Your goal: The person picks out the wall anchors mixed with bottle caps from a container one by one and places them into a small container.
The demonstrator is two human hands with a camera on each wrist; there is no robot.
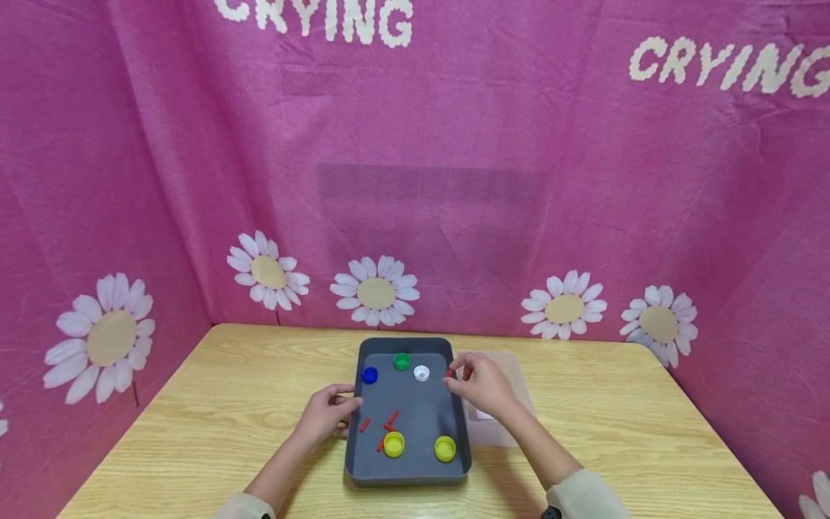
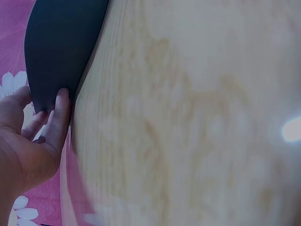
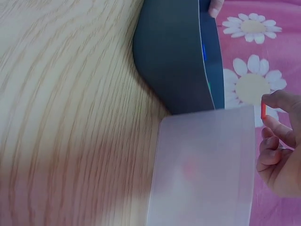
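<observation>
My right hand pinches a small red stick between thumb and index finger, above the right rim of a grey tray. At the tray's left side my left hand holds the wall, thumb over the rim and other fingers against the outside. Several red sticks lie in the tray's near left part, some close to a yellow cap. Another yellow cap sits near right. Toward the far end are a blue cap, a green cap and a white cap.
A translucent plastic box stands right beside the tray, partly under my right forearm. Through its wall a blurred reddish patch shows. Both containers rest on a wooden table. A pink flowered cloth hangs behind and at both sides.
</observation>
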